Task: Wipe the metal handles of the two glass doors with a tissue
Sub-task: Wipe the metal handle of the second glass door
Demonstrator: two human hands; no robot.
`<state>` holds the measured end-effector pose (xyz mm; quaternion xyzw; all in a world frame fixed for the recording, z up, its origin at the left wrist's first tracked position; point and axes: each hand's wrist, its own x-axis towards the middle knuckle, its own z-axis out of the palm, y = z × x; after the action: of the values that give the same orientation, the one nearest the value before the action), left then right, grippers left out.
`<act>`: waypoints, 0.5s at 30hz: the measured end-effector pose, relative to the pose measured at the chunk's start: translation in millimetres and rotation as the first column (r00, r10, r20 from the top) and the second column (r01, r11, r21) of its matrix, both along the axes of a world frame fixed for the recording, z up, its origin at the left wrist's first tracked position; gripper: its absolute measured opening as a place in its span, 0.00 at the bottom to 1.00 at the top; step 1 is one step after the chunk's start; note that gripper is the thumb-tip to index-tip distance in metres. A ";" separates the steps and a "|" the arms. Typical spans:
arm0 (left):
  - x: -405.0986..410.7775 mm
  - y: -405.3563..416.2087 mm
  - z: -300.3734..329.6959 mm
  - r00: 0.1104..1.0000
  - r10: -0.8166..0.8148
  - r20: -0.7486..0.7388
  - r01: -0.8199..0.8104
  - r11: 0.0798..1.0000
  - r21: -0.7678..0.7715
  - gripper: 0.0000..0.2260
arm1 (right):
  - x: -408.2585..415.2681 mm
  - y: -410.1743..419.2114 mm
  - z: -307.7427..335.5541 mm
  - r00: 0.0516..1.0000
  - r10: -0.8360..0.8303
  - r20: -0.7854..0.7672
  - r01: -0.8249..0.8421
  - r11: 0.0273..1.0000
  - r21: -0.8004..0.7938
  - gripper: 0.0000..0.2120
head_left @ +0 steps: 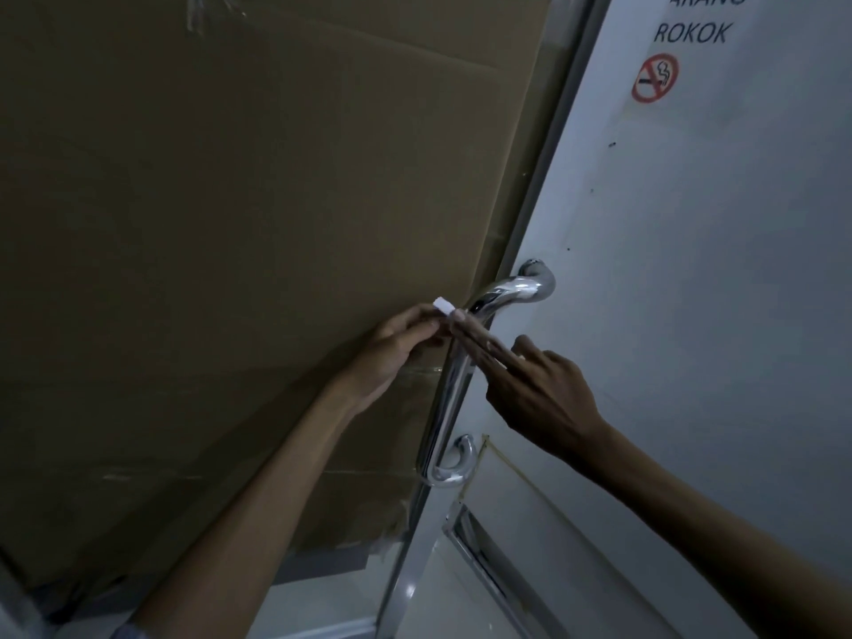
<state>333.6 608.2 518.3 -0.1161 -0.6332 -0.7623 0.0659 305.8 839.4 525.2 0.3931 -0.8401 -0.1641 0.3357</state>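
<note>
Watching from my end: both hands meet at the upper part of the metal handle [454,375].
Left hand [396,350]: fingers curled, pinching a small white tissue [445,307] just beside the bar.
Right hand [539,389]: two fingers [475,336] extended onto the tissue — touching, nothing gripped that I can see.
Handle: chrome, upright on the white door [691,269].
Left door: cardboard [230,223] behind the glass.
Sign: no-smoking sticker [654,78], upper right.

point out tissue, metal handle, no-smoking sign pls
tissue [443,306], head view, white end sticking out above the fingers
metal handle [449,389], head view, middle of the straight bar
no-smoking sign [655,78], head view, centre of the red circle
</note>
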 end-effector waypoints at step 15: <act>3.7 23.1 -1.7 0.980 0.191 -0.065 -0.191 0.982 0.004 0.11 | 6.9 7.3 -13.0 0.998 -0.027 -0.059 0.023 0.997 -0.080 0.34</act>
<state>337.3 631.3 516.6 -0.0795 -0.6400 -0.7476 0.1589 312.7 846.7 512.1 0.3638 -0.8403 -0.1467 0.3741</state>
